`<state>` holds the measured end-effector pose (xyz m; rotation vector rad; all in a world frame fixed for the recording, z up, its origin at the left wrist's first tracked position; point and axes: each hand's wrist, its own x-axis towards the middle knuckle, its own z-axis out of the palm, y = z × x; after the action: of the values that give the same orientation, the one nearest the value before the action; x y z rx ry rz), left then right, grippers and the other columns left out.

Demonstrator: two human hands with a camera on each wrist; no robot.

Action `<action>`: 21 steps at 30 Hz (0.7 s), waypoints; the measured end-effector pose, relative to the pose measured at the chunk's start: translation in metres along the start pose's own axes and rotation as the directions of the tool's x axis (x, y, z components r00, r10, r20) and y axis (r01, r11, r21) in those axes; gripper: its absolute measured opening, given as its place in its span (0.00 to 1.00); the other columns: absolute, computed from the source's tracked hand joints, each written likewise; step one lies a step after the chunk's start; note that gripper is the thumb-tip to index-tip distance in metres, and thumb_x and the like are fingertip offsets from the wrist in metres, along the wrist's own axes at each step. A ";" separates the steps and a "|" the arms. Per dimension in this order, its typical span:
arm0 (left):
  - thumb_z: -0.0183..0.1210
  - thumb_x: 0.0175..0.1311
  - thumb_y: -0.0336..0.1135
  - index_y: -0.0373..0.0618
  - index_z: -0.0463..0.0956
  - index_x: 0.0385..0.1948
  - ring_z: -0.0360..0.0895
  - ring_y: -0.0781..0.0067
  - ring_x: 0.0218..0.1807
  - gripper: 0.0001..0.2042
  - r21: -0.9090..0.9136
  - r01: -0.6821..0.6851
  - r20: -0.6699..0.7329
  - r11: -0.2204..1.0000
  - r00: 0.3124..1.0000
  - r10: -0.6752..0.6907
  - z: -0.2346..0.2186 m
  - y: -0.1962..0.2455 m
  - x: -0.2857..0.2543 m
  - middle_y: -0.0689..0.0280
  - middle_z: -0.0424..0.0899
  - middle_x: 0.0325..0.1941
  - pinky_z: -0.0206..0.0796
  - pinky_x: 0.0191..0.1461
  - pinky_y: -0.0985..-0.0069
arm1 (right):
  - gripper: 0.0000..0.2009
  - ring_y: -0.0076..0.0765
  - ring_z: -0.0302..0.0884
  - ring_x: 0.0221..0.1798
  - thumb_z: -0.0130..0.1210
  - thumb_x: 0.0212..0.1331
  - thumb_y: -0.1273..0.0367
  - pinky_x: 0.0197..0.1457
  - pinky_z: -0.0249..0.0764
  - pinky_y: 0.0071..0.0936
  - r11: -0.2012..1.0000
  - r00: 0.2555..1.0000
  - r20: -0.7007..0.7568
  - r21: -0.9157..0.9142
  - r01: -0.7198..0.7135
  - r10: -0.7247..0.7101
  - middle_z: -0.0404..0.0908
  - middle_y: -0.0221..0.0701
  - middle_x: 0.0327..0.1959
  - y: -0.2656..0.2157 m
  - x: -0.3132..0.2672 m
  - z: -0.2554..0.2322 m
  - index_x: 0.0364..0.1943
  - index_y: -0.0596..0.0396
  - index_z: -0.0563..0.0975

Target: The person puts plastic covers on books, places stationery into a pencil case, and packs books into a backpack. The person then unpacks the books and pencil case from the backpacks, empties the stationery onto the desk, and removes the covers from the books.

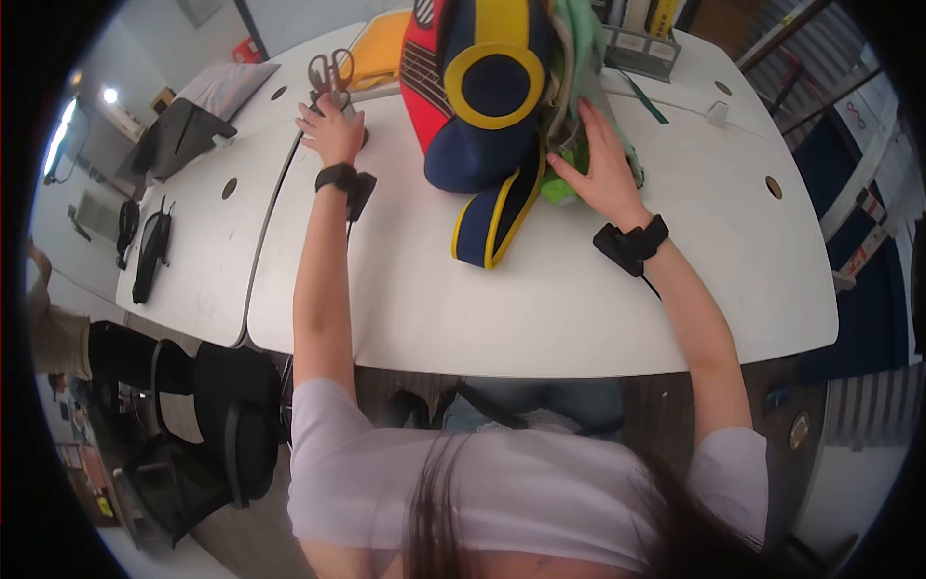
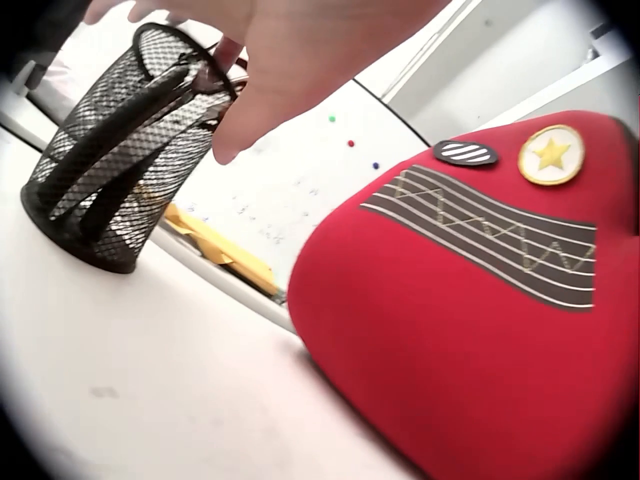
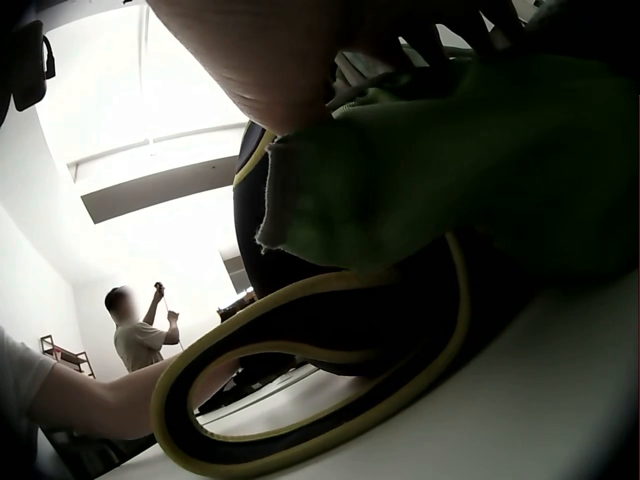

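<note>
The left hand, fingers spread, is at the mesh pen holder holding scissors on the desk; the open right hand rests on green cloth beside the red-and-blue bag.

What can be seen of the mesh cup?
The cup is round, black wire mesh with a dark rim and base. It stands on the white table, beside but apart from the red bag. Long dark things show through the mesh, and scissors stick out of the top. The left hand is at the rim; whether it touches is unclear.
</note>
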<state>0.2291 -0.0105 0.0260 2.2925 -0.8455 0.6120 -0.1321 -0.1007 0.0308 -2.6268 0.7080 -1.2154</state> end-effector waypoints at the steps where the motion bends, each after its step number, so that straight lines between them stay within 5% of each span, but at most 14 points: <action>1: 0.61 0.48 0.48 0.45 0.58 0.54 0.44 0.37 0.65 0.33 -0.131 -0.113 -0.066 0.985 0.992 0.105 -0.006 0.004 -0.004 0.40 0.49 0.62 0.45 0.60 0.44 | 0.36 0.54 0.52 0.63 0.56 0.50 0.55 0.64 0.52 0.41 1.000 1.000 -0.011 -0.007 -0.001 0.001 0.55 0.48 0.61 0.001 0.000 0.000 0.59 0.61 0.56; 3: 0.60 0.51 0.48 0.43 0.59 0.54 0.48 0.45 0.65 0.31 -0.362 -0.360 -0.178 0.860 0.932 0.315 -0.024 0.017 -0.015 0.43 0.56 0.60 0.45 0.64 0.58 | 0.36 0.54 0.53 0.63 0.55 0.50 0.54 0.64 0.52 0.40 0.998 1.000 0.006 0.048 -0.027 0.026 0.56 0.49 0.60 0.005 0.003 -0.004 0.59 0.61 0.56; 6: 0.56 0.57 0.45 0.38 0.58 0.55 0.52 0.58 0.65 0.29 -0.589 -0.316 -0.028 0.744 0.928 0.372 -0.066 0.056 -0.052 0.52 0.59 0.59 0.43 0.65 0.67 | 0.36 0.50 0.55 0.63 0.55 0.51 0.52 0.64 0.55 0.37 0.972 0.994 0.037 0.210 -0.108 0.102 0.58 0.49 0.59 0.015 0.010 -0.017 0.59 0.61 0.57; 8: 0.59 0.53 0.48 0.41 0.58 0.56 0.48 0.49 0.66 0.32 -0.635 -0.399 0.009 0.661 0.852 0.523 -0.081 0.073 -0.070 0.44 0.56 0.60 0.42 0.65 0.61 | 0.38 0.49 0.55 0.63 0.56 0.50 0.53 0.64 0.55 0.35 0.972 0.997 0.021 0.222 -0.075 0.072 0.58 0.49 0.60 0.028 0.014 -0.025 0.59 0.62 0.56; 10: 0.60 0.52 0.48 0.40 0.57 0.57 0.47 0.51 0.67 0.34 -0.631 -0.397 0.040 0.667 0.841 0.539 -0.081 0.085 -0.083 0.45 0.55 0.61 0.44 0.65 0.63 | 0.40 0.48 0.55 0.63 0.59 0.46 0.53 0.64 0.54 0.34 0.974 0.996 0.063 0.216 -0.073 0.061 0.58 0.49 0.60 0.044 0.014 -0.032 0.59 0.64 0.56; 12: 0.61 0.51 0.49 0.38 0.56 0.57 0.46 0.53 0.67 0.35 -0.754 -0.212 0.187 0.621 0.838 0.512 -0.080 0.095 -0.090 0.45 0.55 0.61 0.46 0.65 0.65 | 0.41 0.42 0.51 0.66 0.61 0.46 0.57 0.66 0.50 0.31 0.987 0.975 0.187 0.082 -0.137 0.120 0.56 0.46 0.62 0.062 0.008 -0.031 0.62 0.60 0.53; 15: 0.62 0.50 0.46 0.36 0.57 0.55 0.53 0.56 0.64 0.34 -0.783 -0.207 0.182 0.587 0.825 0.534 -0.079 0.109 -0.090 0.49 0.58 0.60 0.51 0.62 0.67 | 0.42 0.43 0.52 0.66 0.62 0.44 0.57 0.66 0.51 0.31 0.976 0.963 0.224 0.124 -0.181 0.150 0.55 0.46 0.63 0.070 0.003 -0.026 0.61 0.62 0.54; 19: 0.63 0.50 0.40 0.37 0.61 0.52 0.67 0.63 0.54 0.29 -0.910 -0.076 0.151 0.407 0.853 0.499 -0.067 0.121 -0.091 0.55 0.70 0.52 0.58 0.56 0.73 | 0.39 0.43 0.56 0.64 0.61 0.45 0.58 0.64 0.54 0.30 0.957 0.960 0.206 0.178 -0.227 0.189 0.58 0.46 0.61 0.078 0.003 -0.010 0.60 0.60 0.57; 21: 0.62 0.51 0.38 0.37 0.62 0.50 0.69 0.64 0.52 0.27 -0.912 -0.083 0.128 0.401 0.873 0.471 -0.055 0.118 -0.087 0.56 0.72 0.49 0.59 0.55 0.73 | 0.32 0.49 0.66 0.55 0.58 0.46 0.59 0.57 0.63 0.32 0.965 0.972 0.106 0.142 -0.222 0.208 0.68 0.49 0.53 0.078 0.006 -0.004 0.56 0.57 0.63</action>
<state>0.0755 -0.0092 0.0577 1.2429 -1.3560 -0.2013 -0.1590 -0.1711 0.0112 -2.3911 0.8247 -1.0398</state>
